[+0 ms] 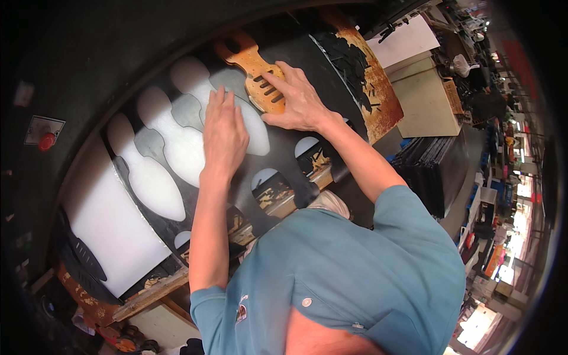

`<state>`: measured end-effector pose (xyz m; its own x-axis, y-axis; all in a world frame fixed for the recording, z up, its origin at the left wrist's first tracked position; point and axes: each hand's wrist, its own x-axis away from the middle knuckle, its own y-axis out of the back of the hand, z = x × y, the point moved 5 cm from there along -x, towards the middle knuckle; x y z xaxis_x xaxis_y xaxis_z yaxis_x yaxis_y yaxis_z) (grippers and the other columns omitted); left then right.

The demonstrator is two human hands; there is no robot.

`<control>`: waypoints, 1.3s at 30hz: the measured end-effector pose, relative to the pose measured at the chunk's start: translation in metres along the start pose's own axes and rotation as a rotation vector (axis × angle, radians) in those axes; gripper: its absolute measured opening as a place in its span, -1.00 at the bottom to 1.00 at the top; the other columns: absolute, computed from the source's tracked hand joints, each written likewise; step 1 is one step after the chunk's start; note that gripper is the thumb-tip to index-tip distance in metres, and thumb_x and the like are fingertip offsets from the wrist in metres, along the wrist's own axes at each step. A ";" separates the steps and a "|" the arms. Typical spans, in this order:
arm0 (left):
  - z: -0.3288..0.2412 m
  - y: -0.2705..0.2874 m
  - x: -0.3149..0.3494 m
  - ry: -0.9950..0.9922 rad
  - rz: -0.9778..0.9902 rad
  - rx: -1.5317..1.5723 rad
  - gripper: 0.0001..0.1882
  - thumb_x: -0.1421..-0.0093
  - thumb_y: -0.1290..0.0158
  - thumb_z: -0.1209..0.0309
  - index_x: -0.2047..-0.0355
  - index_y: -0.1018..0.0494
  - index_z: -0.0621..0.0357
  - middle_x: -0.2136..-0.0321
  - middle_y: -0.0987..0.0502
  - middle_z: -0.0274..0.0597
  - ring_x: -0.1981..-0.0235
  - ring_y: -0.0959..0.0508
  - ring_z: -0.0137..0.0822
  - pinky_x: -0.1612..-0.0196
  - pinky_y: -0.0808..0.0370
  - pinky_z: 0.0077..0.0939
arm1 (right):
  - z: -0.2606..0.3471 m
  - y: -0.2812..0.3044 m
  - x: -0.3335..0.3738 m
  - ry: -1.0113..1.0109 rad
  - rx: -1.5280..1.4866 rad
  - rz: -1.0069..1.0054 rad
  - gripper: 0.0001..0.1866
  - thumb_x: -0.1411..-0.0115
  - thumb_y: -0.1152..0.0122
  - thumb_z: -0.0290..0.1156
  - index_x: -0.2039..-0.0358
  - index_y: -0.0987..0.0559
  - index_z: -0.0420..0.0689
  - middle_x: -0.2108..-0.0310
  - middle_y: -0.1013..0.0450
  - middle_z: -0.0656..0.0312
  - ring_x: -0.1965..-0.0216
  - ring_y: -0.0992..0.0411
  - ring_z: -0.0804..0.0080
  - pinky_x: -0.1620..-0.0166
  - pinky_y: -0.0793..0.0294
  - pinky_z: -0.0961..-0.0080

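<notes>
A black sheet [198, 204] lies under both my hands, with several sole-shaped openings through which a white board [112, 207] shows. My right hand [302, 103] grips an orange slotted cutting die [251, 62] by its side, thumb at the lower end and fingers across the slotted part. The die rests on the sheet beside a row of openings. To its left, my left hand [225, 139] lies flat with its fingers stretched out, over the sheet and one white opening. Nothing shows in that hand; its palm is hidden.
A red push button [47, 141] sits on the dark machine at left. Black slotted cut pieces [89, 260] lie at the lower left. Black scraps [349, 62] cover a rusty plate [387, 106] at upper right. A stack of black sheets [435, 171] stands beside my right arm.
</notes>
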<state>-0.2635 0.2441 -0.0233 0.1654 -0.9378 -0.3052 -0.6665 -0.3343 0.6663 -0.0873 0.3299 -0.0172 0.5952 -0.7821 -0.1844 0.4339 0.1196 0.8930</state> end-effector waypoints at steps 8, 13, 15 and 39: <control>0.019 -0.029 -0.014 -0.195 -0.051 -0.247 -0.56 -0.42 -0.07 0.45 -0.20 -0.49 0.55 -0.34 -0.42 0.34 -0.43 -0.33 0.33 -0.49 -0.24 0.12 | -0.037 0.028 -0.008 -0.157 -0.815 0.116 -0.08 0.02 -0.58 -0.34 -0.39 -0.48 -0.27 -0.40 -0.37 -0.03 -0.37 -0.39 0.22 -0.44 -0.31 0.33; -0.010 -0.018 -0.020 -0.062 0.021 -0.172 -0.36 -0.37 -0.24 0.20 -0.23 -0.46 0.57 -0.32 -0.42 0.45 -0.43 -0.32 0.35 -0.47 -0.25 0.11 | -0.041 0.035 0.000 -0.300 -1.206 0.133 -0.12 -0.09 -0.49 -0.36 -0.42 -0.41 -0.35 -0.24 -0.51 0.09 -0.19 -0.49 0.38 -0.33 -0.41 0.42; -0.031 -0.022 -0.009 0.040 0.104 0.203 -0.15 -0.28 -0.35 0.07 -0.33 -0.37 0.54 -0.34 -0.38 0.50 -0.45 -0.30 0.34 -0.48 -0.25 0.08 | -0.032 0.031 0.011 -0.340 -1.274 0.083 -0.13 -0.12 -0.46 -0.30 -0.41 -0.40 -0.38 -0.22 -0.51 0.10 -0.19 -0.48 0.38 -0.31 -0.41 0.44; 0.062 0.070 0.112 0.676 -0.354 0.705 -0.66 -0.57 0.00 0.38 -0.16 -0.55 0.39 0.09 -0.70 -0.19 0.11 -0.63 -0.46 -0.03 -0.56 -0.52 | -0.027 0.029 0.028 -0.433 -1.550 0.029 -0.13 -0.14 -0.39 -0.19 -0.40 -0.42 -0.40 -0.02 -0.54 0.16 0.02 -0.49 0.49 -0.09 -0.49 0.56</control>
<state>-0.3368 0.1215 -0.0527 0.6628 -0.7259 0.1838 -0.7382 -0.6746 -0.0026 -0.0399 0.3284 -0.0075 0.5051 -0.8421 0.1892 0.8194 0.3992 -0.4113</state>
